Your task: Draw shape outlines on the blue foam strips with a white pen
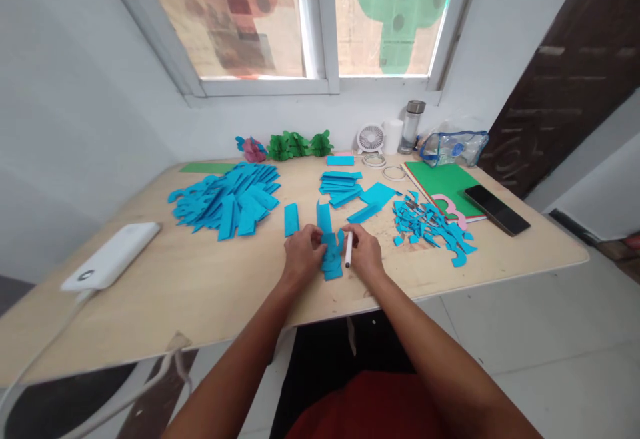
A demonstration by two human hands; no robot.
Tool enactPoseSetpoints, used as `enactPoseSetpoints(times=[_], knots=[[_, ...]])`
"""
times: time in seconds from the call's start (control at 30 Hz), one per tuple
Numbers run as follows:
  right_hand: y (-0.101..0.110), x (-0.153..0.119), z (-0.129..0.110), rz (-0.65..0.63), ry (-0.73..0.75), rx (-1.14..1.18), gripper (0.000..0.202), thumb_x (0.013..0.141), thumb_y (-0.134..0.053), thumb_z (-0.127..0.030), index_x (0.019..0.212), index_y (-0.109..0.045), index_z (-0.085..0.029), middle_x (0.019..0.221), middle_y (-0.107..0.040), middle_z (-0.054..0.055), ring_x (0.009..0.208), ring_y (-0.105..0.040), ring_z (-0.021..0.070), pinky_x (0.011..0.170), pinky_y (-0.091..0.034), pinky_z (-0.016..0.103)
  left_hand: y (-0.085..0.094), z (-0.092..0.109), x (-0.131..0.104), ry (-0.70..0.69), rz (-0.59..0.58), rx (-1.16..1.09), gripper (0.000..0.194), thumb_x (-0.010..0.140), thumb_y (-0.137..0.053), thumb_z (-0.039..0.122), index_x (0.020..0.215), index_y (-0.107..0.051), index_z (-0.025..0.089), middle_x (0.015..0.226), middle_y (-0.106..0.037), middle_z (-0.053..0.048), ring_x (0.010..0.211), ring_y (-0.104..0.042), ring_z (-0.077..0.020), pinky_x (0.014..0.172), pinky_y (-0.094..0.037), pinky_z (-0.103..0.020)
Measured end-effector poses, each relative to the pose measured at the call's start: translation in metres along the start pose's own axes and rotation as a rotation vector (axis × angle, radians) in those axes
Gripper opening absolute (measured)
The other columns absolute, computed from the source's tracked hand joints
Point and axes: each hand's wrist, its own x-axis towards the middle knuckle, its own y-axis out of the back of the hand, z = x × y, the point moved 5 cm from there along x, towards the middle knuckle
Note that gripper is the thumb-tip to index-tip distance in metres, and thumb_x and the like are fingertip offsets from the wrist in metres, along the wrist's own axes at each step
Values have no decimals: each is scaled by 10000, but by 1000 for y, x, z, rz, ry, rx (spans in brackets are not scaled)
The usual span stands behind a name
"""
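Head view: a wooden table bears blue paper below a window.

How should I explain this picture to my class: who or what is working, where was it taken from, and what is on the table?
There is no machine here: a person works with two bare hands. The one picture comes from a camera worn on the person's head, looking forward and down, so the forearms reach away from us.

The right hand holds a white pen. The left hand touches blue paper in front of the body; whether it grips or only presses is hard to tell.

On the wooden table, a big pile of blue cut-outs lies to the left and small blue scraps to the right, near a dark phone. A small white fan stands at the back.
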Motion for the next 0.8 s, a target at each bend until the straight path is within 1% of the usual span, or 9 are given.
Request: enactPoseSetpoints(times=[0.13, 0.2, 0.3, 0.47, 0.53, 0.6, 0.7, 0.73, 0.8], knots=[[0, -1, 0, -4, -4, 2, 280, 789, -549, -183, 1005, -702, -273, 665, -681, -18, 616, -611, 176, 570, -410, 243, 5, -2, -3, 12, 54, -104, 114, 759, -554, 242, 871, -573, 225, 826, -698, -17, 794, -675, -210, 721, -517, -322], [0, -1, 0, -6, -9, 3, 292, 788, -542, -175, 1010, -704, -272, 661, -678, -19, 610, -611, 175, 561, -403, 243, 12, -8, -2, 23, 84, -142, 144, 762, -551, 263, 897, -576, 223, 849, -702, -22, 804, -681, -206, 737, -531, -320], [-1, -2, 1, -6, -21, 1, 291, 790, -541, -175, 1007, -711, -270, 667, -675, -12, 604, -608, 176, 554, -396, 246, 30, -23, 6, 36, 124, -171, 194, 756, -574, 293, 935, -589, 222, 854, -700, -24, 820, -683, -211, 778, -537, -337], [-2, -3, 1, -15, -40, -1, 280, 790, -557, -182, 995, -720, -279, 663, -669, -15, 610, -599, 173, 573, -425, 241, 60, -51, 39, 107, 195, -165, 231, 712, -605, 284, 930, -607, 209, 842, -688, -30, 828, -678, -225, 776, -534, -343], [-2, -3, 1, -16, -47, -9, 278, 793, -558, -187, 996, -721, -283, 657, -663, -17, 601, -595, 172, 568, -426, 241, 66, -59, 56, 147, 207, -155, 239, 686, -611, 263, 916, -617, 202, 779, -670, -17, 788, -670, -225, 760, -532, -347], [-1, -3, 1, -6, -38, -12, 286, 789, -555, -181, 995, -721, -289, 658, -661, -18, 598, -593, 171, 563, -420, 241, 68, -63, 70, 177, 226, -147, 272, 682, -597, 239, 950, -625, 204, 777, -666, -12, 819, -670, -235, 786, -531, -369], [-1, -3, 0, -1, -20, -10, 255, 786, -564, -199, 960, -725, -293, 646, -650, -22, 592, -589, 170, 559, -412, 242, 69, -56, 75, 202, 285, -143, 294, 707, -572, 230, 993, -632, 193, 955, -693, -72, 1018, -644, -287, 913, -500, -447], [-1, -3, -1, -7, -20, -5, 239, 784, -573, -211, 951, -725, -291, 641, -645, -24, 589, -588, 170, 560, -413, 243, 69, -48, 71, 196, 297, -153, 288, 734, -559, 243, 1006, -633, 187, 1028, -691, -91, 1078, -625, -295, 953, -484, -460], [-1, -3, -1, -22, -23, 14, 226, 775, -591, -226, 949, -723, -285, 661, -656, -24, 603, -598, 171, 579, -426, 246, 69, -23, 55, 155, 273, -194, 272, 784, -558, 304, 1017, -640, 190, 1094, -691, -90, 1091, -627, -279, 962, -495, -433]])
